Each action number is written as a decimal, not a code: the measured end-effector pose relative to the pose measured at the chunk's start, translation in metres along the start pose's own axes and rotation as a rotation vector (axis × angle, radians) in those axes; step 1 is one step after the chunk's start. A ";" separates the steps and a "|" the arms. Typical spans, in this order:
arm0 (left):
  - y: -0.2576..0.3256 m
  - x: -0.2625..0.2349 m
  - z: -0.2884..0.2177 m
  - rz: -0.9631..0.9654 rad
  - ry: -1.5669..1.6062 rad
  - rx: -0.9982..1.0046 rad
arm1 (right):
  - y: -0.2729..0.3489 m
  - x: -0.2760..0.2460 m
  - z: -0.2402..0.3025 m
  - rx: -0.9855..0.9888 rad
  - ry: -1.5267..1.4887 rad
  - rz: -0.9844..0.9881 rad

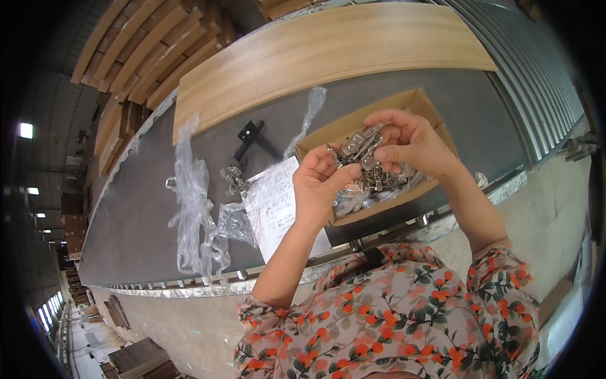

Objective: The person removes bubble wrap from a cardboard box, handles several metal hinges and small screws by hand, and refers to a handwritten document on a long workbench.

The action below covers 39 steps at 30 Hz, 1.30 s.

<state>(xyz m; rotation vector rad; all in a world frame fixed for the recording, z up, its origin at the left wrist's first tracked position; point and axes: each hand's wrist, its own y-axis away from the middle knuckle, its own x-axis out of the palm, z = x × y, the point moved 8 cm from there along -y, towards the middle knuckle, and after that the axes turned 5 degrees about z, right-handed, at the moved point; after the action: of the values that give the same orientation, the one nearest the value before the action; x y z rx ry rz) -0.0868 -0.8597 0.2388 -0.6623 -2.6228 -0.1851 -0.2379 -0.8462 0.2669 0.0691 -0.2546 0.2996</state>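
Metal fittings (361,146), hinge-like in shape, are up in both hands, above the cardboard box (404,199). In the head view, the only feed I have, I see the left hand (319,182) with its fingers curled and its thumb pressing in on the near left of the bunch. The right hand (413,142) grips the same bunch from the right, thumb below and fingers bent over the top. I cannot tell how many pieces they hold between them, or whether any are joined.

As I judge it, this handling is partway along: a few pieces are lifted out, while a loose pile (385,180) remains in the box, mixed with clear plastic. A smaller metal cluster (233,179) lies on the dark table (139,189), left of the written sheet (274,202), and I can't say whether it is dealt with or waiting. Emptied-looking plastic wrap (192,208) lies further left, so I'd guess some unpacking is done. Most of what I can see seems left in the box.
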 end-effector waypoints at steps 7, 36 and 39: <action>0.005 -0.002 0.017 -0.021 0.176 0.010 | 0.004 0.006 -0.012 -0.025 -0.041 -0.007; 0.041 0.018 0.008 0.130 -0.218 0.217 | 0.036 0.015 -0.050 -0.075 -0.002 0.052; 0.045 0.022 0.001 0.148 -0.516 0.301 | 0.035 0.015 -0.059 0.039 -0.037 0.030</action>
<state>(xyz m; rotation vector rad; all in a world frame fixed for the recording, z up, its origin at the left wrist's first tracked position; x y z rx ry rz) -0.0832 -0.8105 0.2483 -0.8832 -2.9690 0.4779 -0.2206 -0.8029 0.2144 0.1099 -0.2864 0.3334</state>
